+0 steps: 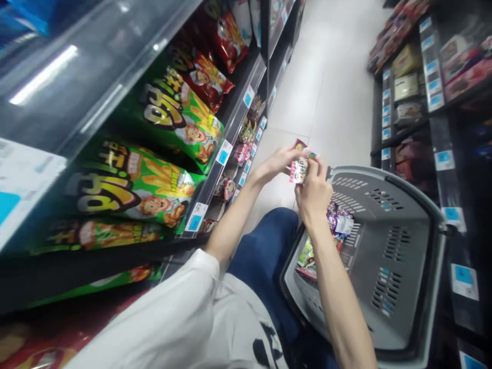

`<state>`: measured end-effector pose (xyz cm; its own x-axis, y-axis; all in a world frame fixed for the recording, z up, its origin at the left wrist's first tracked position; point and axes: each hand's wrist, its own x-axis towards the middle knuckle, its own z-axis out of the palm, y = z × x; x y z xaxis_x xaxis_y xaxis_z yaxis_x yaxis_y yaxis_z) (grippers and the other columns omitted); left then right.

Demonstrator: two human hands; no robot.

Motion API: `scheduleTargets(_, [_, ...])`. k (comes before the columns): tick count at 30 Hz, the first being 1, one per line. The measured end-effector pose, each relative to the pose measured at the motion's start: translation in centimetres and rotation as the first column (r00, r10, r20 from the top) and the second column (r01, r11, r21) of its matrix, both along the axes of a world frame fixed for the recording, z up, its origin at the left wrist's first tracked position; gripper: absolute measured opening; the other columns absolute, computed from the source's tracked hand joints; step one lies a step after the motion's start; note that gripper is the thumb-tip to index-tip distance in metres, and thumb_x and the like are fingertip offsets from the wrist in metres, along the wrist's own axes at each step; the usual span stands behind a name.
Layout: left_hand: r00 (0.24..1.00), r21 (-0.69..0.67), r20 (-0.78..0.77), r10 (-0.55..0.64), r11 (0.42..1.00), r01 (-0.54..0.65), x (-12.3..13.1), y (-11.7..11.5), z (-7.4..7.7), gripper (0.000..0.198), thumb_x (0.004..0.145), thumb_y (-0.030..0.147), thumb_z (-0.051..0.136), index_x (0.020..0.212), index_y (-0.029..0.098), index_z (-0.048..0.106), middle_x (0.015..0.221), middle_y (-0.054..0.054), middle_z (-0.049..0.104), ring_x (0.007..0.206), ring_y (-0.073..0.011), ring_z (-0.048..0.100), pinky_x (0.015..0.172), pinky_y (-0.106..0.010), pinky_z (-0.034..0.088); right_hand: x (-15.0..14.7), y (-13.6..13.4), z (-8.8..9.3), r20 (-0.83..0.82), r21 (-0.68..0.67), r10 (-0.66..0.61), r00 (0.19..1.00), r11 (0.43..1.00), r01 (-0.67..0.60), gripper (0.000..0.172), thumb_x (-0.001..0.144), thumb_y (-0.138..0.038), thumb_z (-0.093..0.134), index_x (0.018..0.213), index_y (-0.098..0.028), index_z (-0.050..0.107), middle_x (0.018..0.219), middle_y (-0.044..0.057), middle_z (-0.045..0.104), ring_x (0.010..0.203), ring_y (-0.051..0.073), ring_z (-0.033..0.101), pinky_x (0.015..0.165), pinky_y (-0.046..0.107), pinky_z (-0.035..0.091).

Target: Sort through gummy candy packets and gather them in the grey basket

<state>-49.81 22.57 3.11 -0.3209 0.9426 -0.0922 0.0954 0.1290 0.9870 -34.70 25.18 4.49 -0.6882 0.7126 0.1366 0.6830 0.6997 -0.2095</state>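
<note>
Turning over a find, by the look of it, both bare hands met above the pale, smooth-tiled floor (330,66), and here was the piece itself: a small, glossy white, pink and green packet (299,170), up between them, just left of the basket's far-left rim. The right hand (314,187) had its fingers curled, pinching the packet's right side; the left hand (282,160) came in from the left, fingers drawn close together and seemingly pinching the far edge, though the grip there was partly hidden. A dark red, shiny corner (302,144) poked out beyond, and whether it was a second wrapper, I couldn't tell! This looked like the handling-and-checking step; the next move called for a light, sure pinch, as thin, slick film could slip or crumple. Under the right forearm, what a basket: a grey, rigid plastic shopping basket (413,215), round-cornered and slotted, with crinkly purple packets (335,211) in its far-left part and a flat green-and-yellow packet (306,254) nearer. Over on the left, plump, pillow-shaped green snack bags (165,192) gleamed on a hard-edged black shelf (226,115), with puffy red foil-like bags (209,77) farther along.
</note>
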Motion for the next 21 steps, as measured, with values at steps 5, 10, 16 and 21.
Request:
scheduleTargets(5, [0.967,-0.201,0.107,0.229,0.958,-0.205,-5.0,1.1,-10.0,0.054,0.102,0.052,0.028,0.125,0.017,0.062,0.122,-0.014,0.071,0.102,-0.021,0.07,0.09,-0.034,0.056,-1.3,1.6,-3.3,0.193,-0.077,0.021,0.981,0.997,-0.006,0.035,0.098,-0.018,0.042,0.131,-0.01,0.048,0.121,0.02,0.059,0.096,0.026,0.068,0.082,0.036,0.054])
scheduleTargets(10, [0.851,-0.367,-0.303,0.43,0.771,-0.521,-9.6,0.8,-18.0,0.043,0.09,0.016,0.052,0.132,0.005,0.053,0.141,-0.025,0.057,0.128,-0.0277,0.058,0.111,-0.041,0.043,-0.9,2.3,-5.9,0.338,-0.035,0.259,0.905,0.964,-0.263,0.026,0.095,-0.009,0.035,0.115,-0.014,0.051,0.107,0.015,0.064,0.089,0.025,0.07,0.073,0.031,0.048])
scheduleTargets(16, [0.701,-0.306,-0.568,0.431,0.68,-0.666,-13.1,-3.2,-21.1,0.071,0.084,0.003,0.052,0.152,0.001,0.029,0.161,-0.024,0.031,0.152,-0.0277,0.028,0.126,-0.036,0.019,-0.6,2.2,-5.7,0.325,0.008,0.293,0.899,0.95,-0.313,0.022,0.095,-0.009,0.037,0.112,-0.015,0.048,0.106,0.014,0.064,0.086,0.021,0.068,0.069,0.027,0.04])
scheduleTargets(21, [0.698,-0.352,-0.627,0.347,0.673,-0.651,-14.6,-4.1,-21.0,0.067,0.083,0.002,0.051,0.149,0.002,0.036,0.161,-0.024,0.029,0.151,-0.0291,0.031,0.125,-0.035,0.024,-0.4,1.9,-5.7,0.337,-0.034,0.366,0.868,0.926,-0.377,0.018,0.095,-0.008,0.039,0.109,-0.016,0.048,0.104,0.012,0.065,0.086,0.021,0.069,0.065,0.027,0.037])
